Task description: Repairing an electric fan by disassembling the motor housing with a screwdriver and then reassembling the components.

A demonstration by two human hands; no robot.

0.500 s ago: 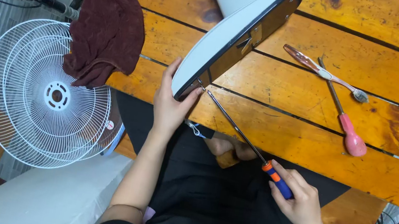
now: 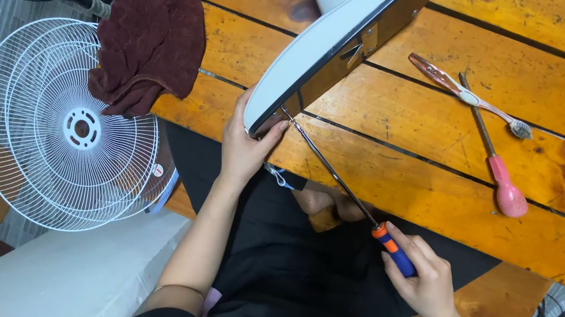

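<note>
On the orange wooden desk (image 2: pixel 418 128) lie a maroon towel (image 2: pixel 155 30) and a pink-handled tool (image 2: pixel 496 160). My left hand (image 2: pixel 246 145) cups the tilted white fan base (image 2: pixel 333 37); my right hand (image 2: pixel 419 277) grips the screwdriver (image 2: pixel 359 202), its shaft slanting up-left into the base's lower edge.

Left hand (image 2: pixel 242 146) steadies tilted white fan base (image 2: pixel 320 50) on wooden table (image 2: pixel 448 171); right hand (image 2: pixel 423 278) grips long screwdriver (image 2: pixel 346 192), tip at base's near edge.
</note>
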